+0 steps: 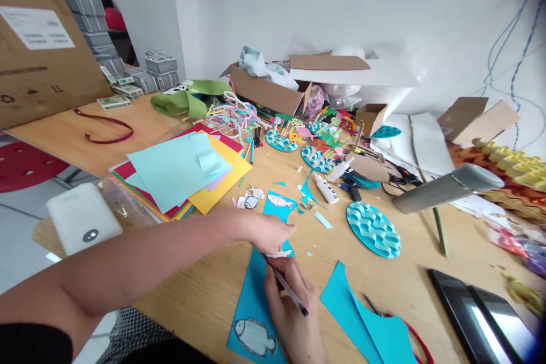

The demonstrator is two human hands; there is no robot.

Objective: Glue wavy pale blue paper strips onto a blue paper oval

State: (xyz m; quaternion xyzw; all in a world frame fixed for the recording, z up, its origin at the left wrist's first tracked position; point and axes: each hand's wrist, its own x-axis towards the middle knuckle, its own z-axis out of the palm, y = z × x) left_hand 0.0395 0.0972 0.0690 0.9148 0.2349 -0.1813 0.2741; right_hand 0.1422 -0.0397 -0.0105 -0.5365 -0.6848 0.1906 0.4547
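Observation:
A long strip of blue paper [251,296] lies on the wooden table in front of me. One paper fish cutout [255,336] rests at its near end and another [280,201] at its far end. My left hand [271,232] reaches across from the left and presses with its fingers on a white cutout [279,253] on the strip. Just nearer to me, my right hand [294,301] is closed around a pen [286,286], its tip beside that cutout. Small fish cutouts [251,199] lie left of the strip.
Stacked coloured paper [170,165] is at the left. A wavy blue oval [373,230], a glue bottle [326,188] and a grey cylinder [447,189] stand or lie to the right. Blue paper [362,318] partly covers red-handled scissors [420,341]; a black tablet [482,313] is at far right.

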